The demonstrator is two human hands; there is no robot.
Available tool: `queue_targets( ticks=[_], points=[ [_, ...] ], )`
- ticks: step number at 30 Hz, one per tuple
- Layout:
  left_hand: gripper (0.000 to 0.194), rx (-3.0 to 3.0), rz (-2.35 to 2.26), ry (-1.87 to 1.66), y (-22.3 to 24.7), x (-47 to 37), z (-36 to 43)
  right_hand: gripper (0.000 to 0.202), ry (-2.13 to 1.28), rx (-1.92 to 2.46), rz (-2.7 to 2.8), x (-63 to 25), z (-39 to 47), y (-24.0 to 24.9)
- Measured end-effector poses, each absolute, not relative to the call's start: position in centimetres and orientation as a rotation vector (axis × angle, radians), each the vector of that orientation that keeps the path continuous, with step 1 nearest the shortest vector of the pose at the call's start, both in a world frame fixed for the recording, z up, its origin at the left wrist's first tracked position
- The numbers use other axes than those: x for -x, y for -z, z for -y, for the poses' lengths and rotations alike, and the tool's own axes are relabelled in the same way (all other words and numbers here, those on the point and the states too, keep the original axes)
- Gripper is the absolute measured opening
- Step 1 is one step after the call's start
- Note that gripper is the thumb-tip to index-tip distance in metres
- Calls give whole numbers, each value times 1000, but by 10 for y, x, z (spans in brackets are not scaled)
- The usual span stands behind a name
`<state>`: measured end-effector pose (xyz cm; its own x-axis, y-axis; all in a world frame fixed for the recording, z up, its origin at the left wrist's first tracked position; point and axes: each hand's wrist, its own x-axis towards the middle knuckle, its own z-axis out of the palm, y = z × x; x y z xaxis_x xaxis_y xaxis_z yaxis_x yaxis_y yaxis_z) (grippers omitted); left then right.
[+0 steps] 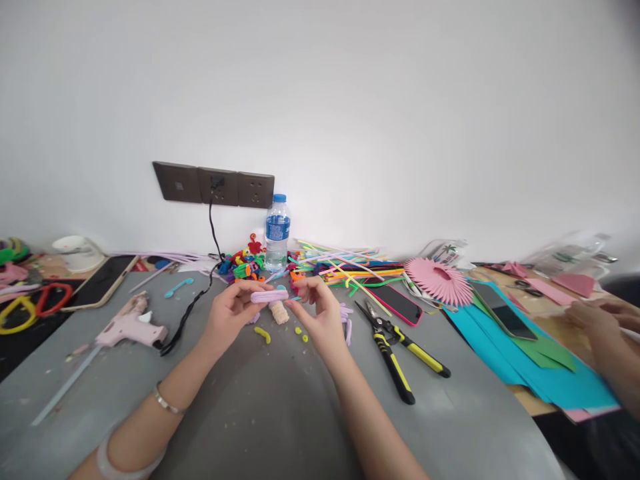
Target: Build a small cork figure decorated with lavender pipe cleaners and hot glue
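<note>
My left hand (234, 310) pinches a folded lilac fuzzy strip (269, 296) at its left end. Just right of the strip, my right hand (319, 312) is raised with thumb and fingers curved apart; a thin light-blue piece shows by its fingertips, and whether it is gripped is too small to tell. Between the hands lies a beige ribbed piece (279, 313). A short yellow-green fuzzy piece (262, 335) rests on the grey table below, with small yellow bits (301, 335) to its right. More lilac pieces (346, 323) lie beside my right hand.
A pink glue gun (131, 326) lies left, its black cord running to the wall socket. Yellow-black pliers (393, 340), a phone (397, 303) and colourful fuzzy stems (350, 263) lie right. A water bottle (277, 233) stands behind. Another person's hands (607, 333) are far right.
</note>
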<state>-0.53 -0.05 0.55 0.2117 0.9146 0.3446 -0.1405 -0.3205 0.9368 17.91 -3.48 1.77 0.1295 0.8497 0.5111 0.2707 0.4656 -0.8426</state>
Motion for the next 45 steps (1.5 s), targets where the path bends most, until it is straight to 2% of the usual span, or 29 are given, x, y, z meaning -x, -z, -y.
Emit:
queue_targets(
  ticks=[15, 18, 25, 36, 45],
  points=[
    [28, -1483, -887, -1297, -5, 5, -3, 29, -1022, 896, 1574, -195, -4, -12],
    [26, -1476, -936, -1271, -1, 3, -6, 29, -971, 900, 1456, -194, -6, -1],
    [27, -1422, -1027, -1145, 8, -1, -11, 11, -762, 948, 1519, -194, 0, 12],
    [22, -1482, -957, -1103, 16, -5, -9, 6, -802, 1028, 1595, -184, 8, 15],
    [16, -1569, -969, -1162, 12, -5, -4, 4, -863, 907, 1528, -182, 8, 22]
  ],
)
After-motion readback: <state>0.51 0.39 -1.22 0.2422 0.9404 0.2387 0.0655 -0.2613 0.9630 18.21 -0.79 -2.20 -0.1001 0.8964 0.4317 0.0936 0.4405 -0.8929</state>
